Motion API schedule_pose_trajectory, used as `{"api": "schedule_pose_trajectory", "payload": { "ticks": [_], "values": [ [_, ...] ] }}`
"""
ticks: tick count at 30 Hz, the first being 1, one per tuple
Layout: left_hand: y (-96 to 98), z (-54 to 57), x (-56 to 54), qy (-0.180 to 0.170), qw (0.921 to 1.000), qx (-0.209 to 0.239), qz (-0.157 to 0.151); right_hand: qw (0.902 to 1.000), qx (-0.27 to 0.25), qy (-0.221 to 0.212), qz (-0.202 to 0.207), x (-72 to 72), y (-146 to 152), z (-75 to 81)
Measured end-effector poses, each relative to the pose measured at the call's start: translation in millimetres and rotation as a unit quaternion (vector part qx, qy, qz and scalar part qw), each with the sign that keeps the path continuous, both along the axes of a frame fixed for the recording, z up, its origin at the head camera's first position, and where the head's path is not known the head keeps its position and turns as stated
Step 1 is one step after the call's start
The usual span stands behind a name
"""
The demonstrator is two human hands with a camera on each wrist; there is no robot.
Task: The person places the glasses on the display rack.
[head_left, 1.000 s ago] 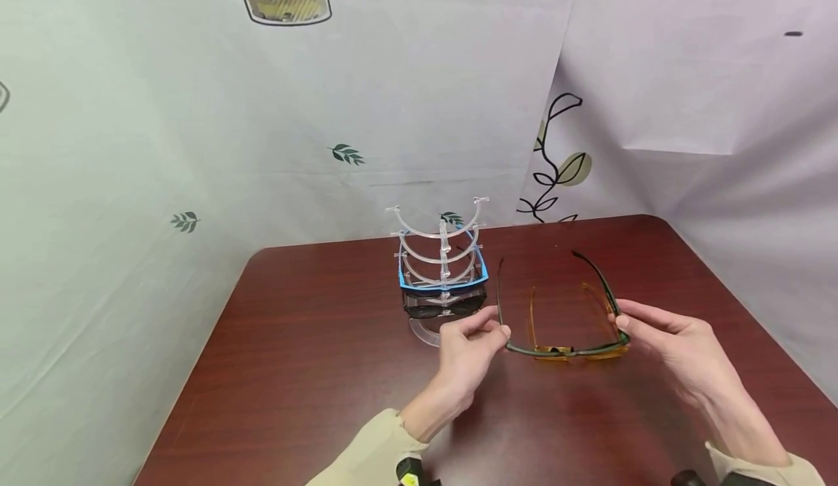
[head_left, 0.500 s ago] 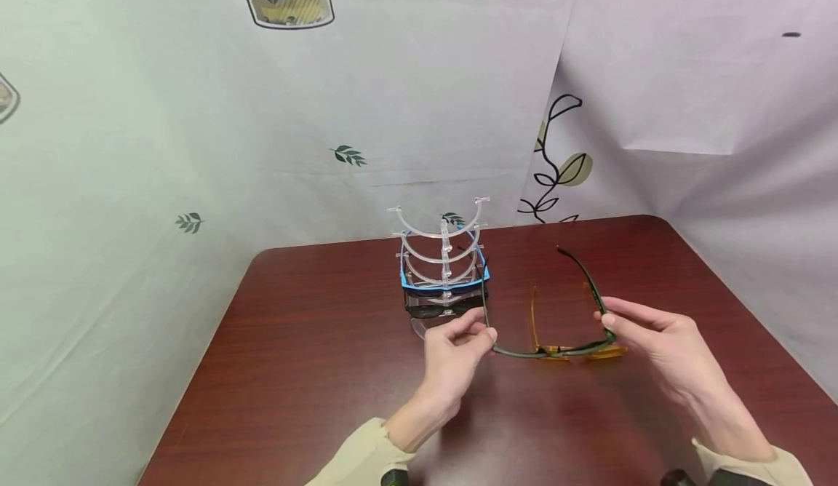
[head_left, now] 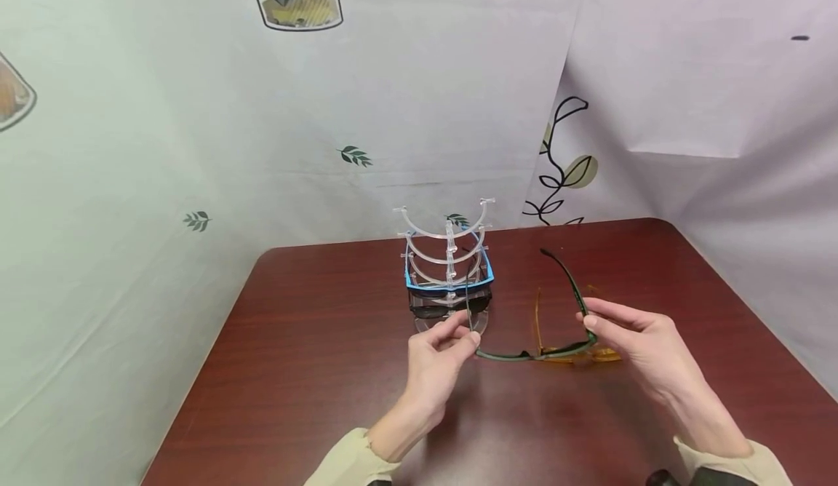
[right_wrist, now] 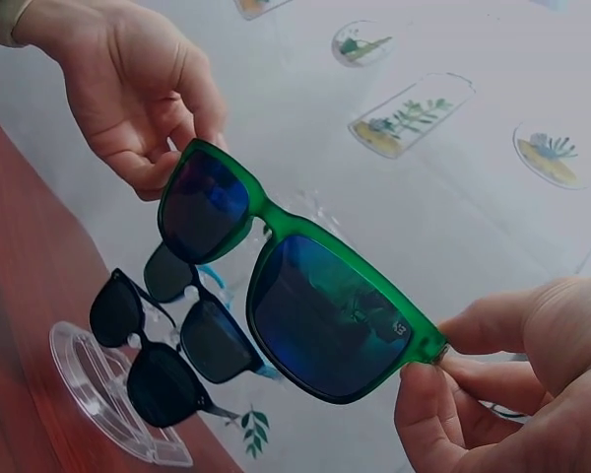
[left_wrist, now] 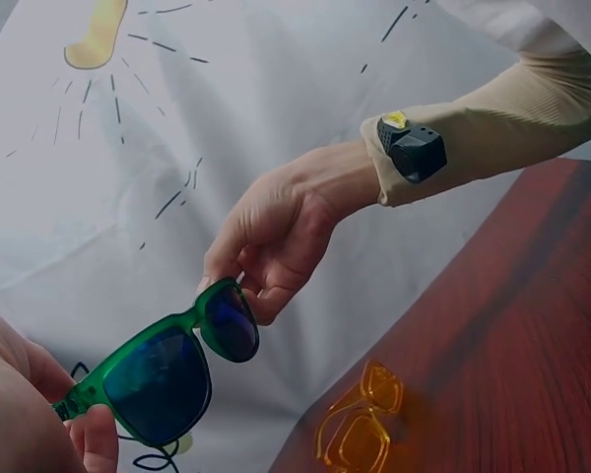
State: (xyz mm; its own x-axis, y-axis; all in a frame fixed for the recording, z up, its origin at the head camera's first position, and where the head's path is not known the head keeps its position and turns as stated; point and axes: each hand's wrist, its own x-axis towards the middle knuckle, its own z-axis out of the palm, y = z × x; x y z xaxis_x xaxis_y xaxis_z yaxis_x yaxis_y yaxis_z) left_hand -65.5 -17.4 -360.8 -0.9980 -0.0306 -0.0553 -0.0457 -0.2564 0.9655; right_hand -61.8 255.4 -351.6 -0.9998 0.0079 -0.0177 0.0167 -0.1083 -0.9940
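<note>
Green-framed sunglasses point(right_wrist: 330, 315) with dark blue-green lenses hang above the table, temples unfolded and pointing away from me. My left hand point(head_left: 435, 362) pinches them at the left hinge corner. At the right corner, my right hand point(head_left: 644, 348) pinches the other temple near its hinge. Just left of and beyond the hands stands a clear tiered display rack point(head_left: 450, 260). Blue-and-black sunglasses point(head_left: 419, 287) sit on one of its lower tiers, with black sunglasses point(right_wrist: 143, 350) beneath them. Yellow-orange glasses point(left_wrist: 366, 419) lie on the table, partly hidden behind the green frame in the head view.
The dark red wooden table point(head_left: 294, 369) has its far edge close to a pale printed cloth backdrop point(head_left: 425, 93). The rack's upper curved arms point(head_left: 441, 235) reach up near the backdrop. Cloth also hangs along the left and right sides.
Both hands have moved left with the green sunglasses, which now overlap the rack's lower right side in the head view. The rack and the yellow-orange glasses stay in place.
</note>
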Motion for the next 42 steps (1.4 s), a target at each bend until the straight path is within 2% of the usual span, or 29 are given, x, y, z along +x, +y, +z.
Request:
{"api": "schedule_pose_trajectory", "payload": {
  "ticks": [10,19,25,32,42],
  "values": [
    [-13.8,4.9,4.4,0.008,0.9998,0.005,0.019,0.9999,0.007,-0.008,0.007,-5.1,-14.7,4.1],
    [-28.5,4.5,1.1,0.01,0.9994,-0.001,0.033,0.9996,-0.001,-0.016,0.022,-13.4,-31.7,8.8],
    [-39.9,6.5,-3.1,0.006,0.9991,-0.013,0.041,0.9984,0.05,-0.012,0.026,-21.8,-43.9,11.1],
    [-49.0,9.3,-9.7,0.004,0.9986,-0.023,0.048,0.9971,0.069,0.0,0.031,-30.4,-54.0,11.5],
    [-59.1,12.7,-24.4,-0.011,0.9987,-0.022,0.045,0.9956,0.085,-0.008,0.04,-46.0,-62.4,17.8]
  ]
}}
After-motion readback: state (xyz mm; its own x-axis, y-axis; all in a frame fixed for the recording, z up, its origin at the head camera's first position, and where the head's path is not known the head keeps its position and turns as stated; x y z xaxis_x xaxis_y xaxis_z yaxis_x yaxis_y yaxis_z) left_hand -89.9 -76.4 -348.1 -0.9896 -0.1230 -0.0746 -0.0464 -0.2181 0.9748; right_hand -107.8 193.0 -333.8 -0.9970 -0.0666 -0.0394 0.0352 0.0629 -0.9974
